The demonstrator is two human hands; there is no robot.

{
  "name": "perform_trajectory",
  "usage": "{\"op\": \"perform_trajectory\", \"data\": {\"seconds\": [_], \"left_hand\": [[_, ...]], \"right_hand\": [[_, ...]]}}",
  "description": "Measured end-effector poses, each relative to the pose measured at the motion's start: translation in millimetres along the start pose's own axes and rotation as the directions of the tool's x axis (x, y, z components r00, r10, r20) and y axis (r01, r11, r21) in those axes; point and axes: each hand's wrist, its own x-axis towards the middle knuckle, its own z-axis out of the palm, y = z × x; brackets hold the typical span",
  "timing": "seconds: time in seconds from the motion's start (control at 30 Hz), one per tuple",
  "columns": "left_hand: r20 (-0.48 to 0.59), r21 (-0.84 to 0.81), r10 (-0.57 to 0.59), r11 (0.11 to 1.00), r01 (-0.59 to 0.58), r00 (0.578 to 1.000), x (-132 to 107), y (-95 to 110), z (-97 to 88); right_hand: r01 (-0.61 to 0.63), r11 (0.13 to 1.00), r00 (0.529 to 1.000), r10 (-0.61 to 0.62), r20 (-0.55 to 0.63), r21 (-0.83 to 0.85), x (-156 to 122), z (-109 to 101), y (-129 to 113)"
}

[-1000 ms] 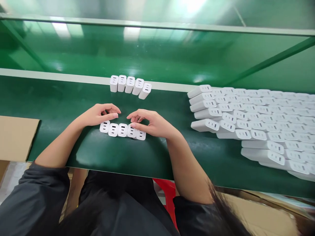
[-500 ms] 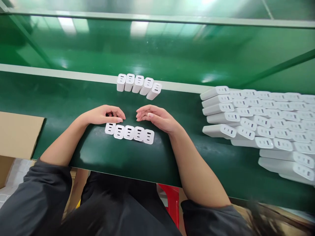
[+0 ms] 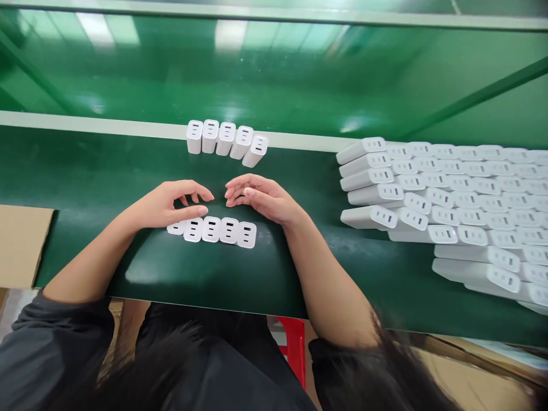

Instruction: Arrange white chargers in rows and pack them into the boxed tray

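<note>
Several white USB chargers (image 3: 211, 229) stand side by side in a short row on the green bench, ports facing up. Over the left end of this row is my left hand (image 3: 180, 204), thumb and fingers apart and nothing between them; it partly hides the leftmost charger (image 3: 176, 228). My right hand (image 3: 263, 197) hovers just behind the row's right side, fingers loosely curved with a gap to the thumb, and holds nothing. Beyond both hands, a second row of white chargers (image 3: 226, 138) stands near the back strip, its rightmost one tilted.
A large block of white chargers (image 3: 445, 197) lies stacked on the right of the bench (image 3: 171, 274). Cardboard (image 3: 25, 245) lies at the left edge. A green panel (image 3: 257, 80) rises behind, and a red stool (image 3: 295, 348) shows below the front edge.
The whole view has shifted, so things appear further left. My left hand's thumb and fingers have spread wider, and it now covers more of the leftmost charger. My right hand remains empty.
</note>
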Motion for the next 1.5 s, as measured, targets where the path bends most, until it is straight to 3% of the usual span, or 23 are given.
{"op": "perform_trajectory", "data": {"seconds": [0.1,0.2,0.27,0.4,0.53,0.63,0.77,0.87,0.93,1.0,1.1,1.17,1.27,1.37,1.5], "left_hand": [[-0.019,0.285,0.189,0.942,-0.176,0.982,-5.5,16.3,12.1],[0.07,0.551,0.328,0.775,-0.311,0.942,-7.3,30.5,27.7],[0.141,0.667,0.35,0.658,-0.35,0.926,-6.4,36.0,37.9],[0.185,0.777,0.301,0.539,-0.327,0.936,-4.1,36.2,49.2],[0.109,0.792,0.266,0.558,-0.246,0.958,-5.5,26.3,39.9],[0.032,0.785,0.217,0.598,-0.159,0.976,-11.8,12.4,21.5],[-0.06,0.805,0.177,0.59,-0.057,0.982,-33.5,-14.5,-4.9],[-0.068,0.813,0.157,0.581,-0.037,0.985,-56.6,-29.2,-22.0],[-0.061,0.797,0.128,0.603,-0.029,0.99,-68.8,-29.1,-32.9],[-0.084,0.762,0.087,0.647,0.008,0.993,-71.8,-20.3,-43.7],[-0.226,0.716,0.018,0.68,0.154,0.974,-49.3,0.2,-57.5],[-0.289,0.706,-0.018,0.671,0.226,0.957,-16.2,10.9,-63.7],[-0.18,0.716,-0.041,0.68,0.16,0.983,44.9,16.6,-67.0],[-0.036,0.73,-0.087,0.678,0.085,0.996,94.7,13.6,-64.6],[0.044,0.722,-0.131,0.689,0.059,0.99,120.1,3.4,-56.8]], "right_hand": [[0.0,0.998,1.0,0.001,-0.021,0.065,1.0,0.4,-0.2],[0.002,0.997,1.0,-0.001,-0.014,0.077,2.1,1.0,-1.1],[0.004,0.997,1.0,-0.003,-0.014,0.075,2.7,1.2,-1.5],[0.007,0.998,1.0,-0.006,-0.022,0.065,4.1,1.2,-1.3],[0.017,0.998,0.999,-0.015,-0.029,0.065,6.8,0.4,1.4],[0.087,0.996,0.988,-0.087,-0.124,-0.011,10.1,-2.1,5.6],[0.199,0.945,0.879,-0.289,-0.379,-0.258,14.6,-5.6,12.2],[0.182,0.91,0.83,-0.345,-0.437,-0.373,16.4,-5.9,15.9],[0.153,0.883,0.794,-0.377,-0.477,-0.443,16.9,-5.4,16.9],[0.127,0.841,0.708,-0.449,-0.546,-0.526,17.2,-5.4,17.0],[0.089,0.78,0.581,-0.546,-0.603,-0.62,17.9,-7.0,17.1],[0.07,0.752,0.566,-0.571,-0.594,-0.656,18.2,-8.9,18.1],[0.052,0.728,0.606,-0.568,-0.557,-0.684,18.6,-11.6,20.2],[0.037,0.674,0.679,-0.559,-0.476,-0.738,19.8,-12.7,22.0],[0.073,0.531,0.775,-0.563,-0.287,-0.844,23.0,-10.2,22.1]]}}
